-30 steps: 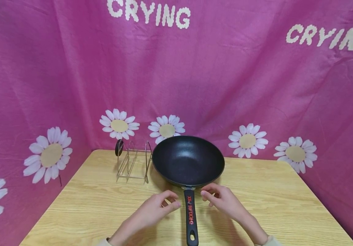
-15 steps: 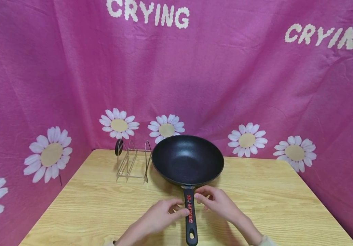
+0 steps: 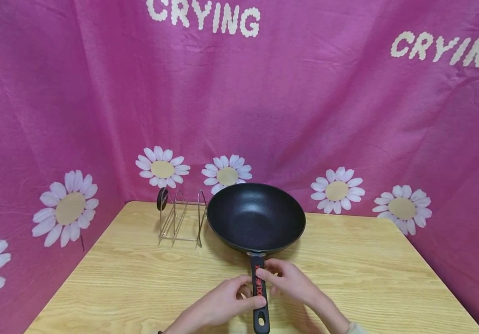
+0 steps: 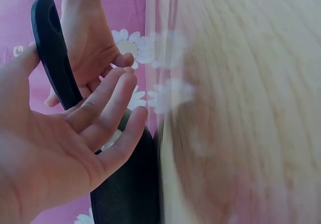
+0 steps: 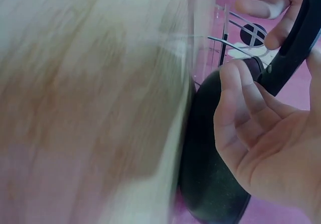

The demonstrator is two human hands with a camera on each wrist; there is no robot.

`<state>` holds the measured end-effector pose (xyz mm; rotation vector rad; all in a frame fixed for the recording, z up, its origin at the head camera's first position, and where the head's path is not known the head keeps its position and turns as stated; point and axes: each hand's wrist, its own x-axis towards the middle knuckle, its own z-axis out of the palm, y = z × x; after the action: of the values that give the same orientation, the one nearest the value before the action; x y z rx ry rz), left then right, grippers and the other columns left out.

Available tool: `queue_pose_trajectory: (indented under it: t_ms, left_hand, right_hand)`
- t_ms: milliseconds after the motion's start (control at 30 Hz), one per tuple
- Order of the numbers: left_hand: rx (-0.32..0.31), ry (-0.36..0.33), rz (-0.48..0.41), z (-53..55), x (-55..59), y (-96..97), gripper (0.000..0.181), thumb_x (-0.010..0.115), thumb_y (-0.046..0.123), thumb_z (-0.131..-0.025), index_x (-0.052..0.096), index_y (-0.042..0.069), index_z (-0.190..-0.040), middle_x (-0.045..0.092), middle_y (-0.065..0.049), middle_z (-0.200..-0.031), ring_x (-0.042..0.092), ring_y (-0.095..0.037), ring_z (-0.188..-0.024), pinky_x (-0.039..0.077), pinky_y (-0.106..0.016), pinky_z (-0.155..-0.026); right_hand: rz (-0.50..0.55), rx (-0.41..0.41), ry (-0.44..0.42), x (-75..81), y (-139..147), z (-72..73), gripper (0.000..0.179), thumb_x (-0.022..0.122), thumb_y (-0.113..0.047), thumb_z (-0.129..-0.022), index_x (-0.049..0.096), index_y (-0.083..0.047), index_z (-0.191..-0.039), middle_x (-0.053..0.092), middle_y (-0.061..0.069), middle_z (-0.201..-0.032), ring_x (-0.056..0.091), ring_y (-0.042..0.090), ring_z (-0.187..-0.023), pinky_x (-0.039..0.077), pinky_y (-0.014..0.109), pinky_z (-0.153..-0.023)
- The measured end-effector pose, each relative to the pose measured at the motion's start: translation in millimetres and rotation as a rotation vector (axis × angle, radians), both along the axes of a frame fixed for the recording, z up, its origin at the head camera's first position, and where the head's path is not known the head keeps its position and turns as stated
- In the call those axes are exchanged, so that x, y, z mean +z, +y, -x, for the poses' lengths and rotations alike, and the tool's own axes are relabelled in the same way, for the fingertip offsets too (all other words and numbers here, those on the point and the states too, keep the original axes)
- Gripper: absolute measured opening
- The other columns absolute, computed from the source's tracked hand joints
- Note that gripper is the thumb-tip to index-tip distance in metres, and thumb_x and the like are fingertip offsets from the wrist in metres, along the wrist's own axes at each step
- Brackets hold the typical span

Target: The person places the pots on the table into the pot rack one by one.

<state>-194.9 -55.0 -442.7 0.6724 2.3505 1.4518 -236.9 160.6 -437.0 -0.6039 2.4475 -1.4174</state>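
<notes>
A black wok (image 3: 256,218) stands on the wooden table, its long handle (image 3: 260,304) with red lettering pointing toward me. My left hand (image 3: 233,299) is at the handle from the left, thumb across its top and fingers beside and beneath it. From the other side my right hand (image 3: 291,280) pinches the handle a little nearer the bowl, its thumb also on top. The left wrist view shows the left fingers (image 4: 113,101) loosely bent below the handle. Under the handle the right fingers (image 5: 241,93) are bent too, close to the bowl's underside.
A wire rack (image 3: 178,225) with a black round knob (image 3: 162,199) stands just left of the wok. Pink cloth (image 3: 264,102) with daisies hangs behind and at both sides of the wooden table (image 3: 368,269).
Both hands have come in from either side of the handle and now have their thumbs on it. The wok and the rack have stayed in place.
</notes>
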Motion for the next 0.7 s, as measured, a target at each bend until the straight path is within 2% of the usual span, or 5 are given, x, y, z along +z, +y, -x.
queue_pose_trajectory:
  t_ms: [167, 333, 500, 700]
  left_hand:
    - [-0.008, -0.075, -0.092, -0.2, -1.0, 1.5, 0.034, 0.07, 0.04, -0.091, 0.062, 0.019, -0.117, 0.065, 0.0, -0.075, 0.06, -0.012, -0.066, 0.042, -0.022, -0.063]
    - [-0.017, -0.147, -0.159, -0.7, -4.1, 3.9, 0.038, 0.07, 0.035, -0.092, 0.06, 0.014, -0.122, 0.064, 0.001, -0.076, 0.06, -0.013, -0.068, 0.046, -0.025, -0.064]
    - [-0.035, -0.23, -0.216, -1.4, -5.2, 4.7, 0.042, 0.068, 0.031, -0.094, 0.057, 0.009, -0.128, 0.069, -0.001, -0.085, 0.062, -0.015, -0.071, 0.049, -0.029, -0.065]
    - [-0.053, -0.259, -0.245, -1.9, -4.8, 4.0, 0.043, 0.066, 0.032, -0.096, 0.056, 0.007, -0.129, 0.07, -0.002, -0.089, 0.062, -0.016, -0.073, 0.049, -0.03, -0.066]
  right_hand:
    - [0.123, 0.056, -0.14, -1.2, -2, -0.6, 0.036, 0.058, -0.034, -0.1, 0.061, 0.001, -0.109, 0.057, -0.001, -0.072, 0.054, 0.012, -0.057, 0.044, 0.024, -0.052]
    - [0.236, 0.079, -0.22, -3.5, -4, -2.0, 0.027, 0.057, -0.029, -0.101, 0.059, -0.002, -0.099, 0.048, -0.004, -0.067, 0.045, 0.007, -0.055, 0.042, 0.022, -0.052]
    - [0.285, 0.085, -0.267, -7.4, -5, -1.0, 0.022, 0.056, -0.029, -0.101, 0.058, -0.007, -0.097, 0.05, -0.005, -0.067, 0.047, 0.006, -0.057, 0.043, 0.022, -0.054]
    - [0.305, 0.079, -0.286, -10.5, -6, 0.0, 0.022, 0.057, -0.028, -0.101, 0.059, -0.007, -0.097, 0.051, -0.006, -0.067, 0.048, 0.005, -0.057, 0.043, 0.022, -0.054]
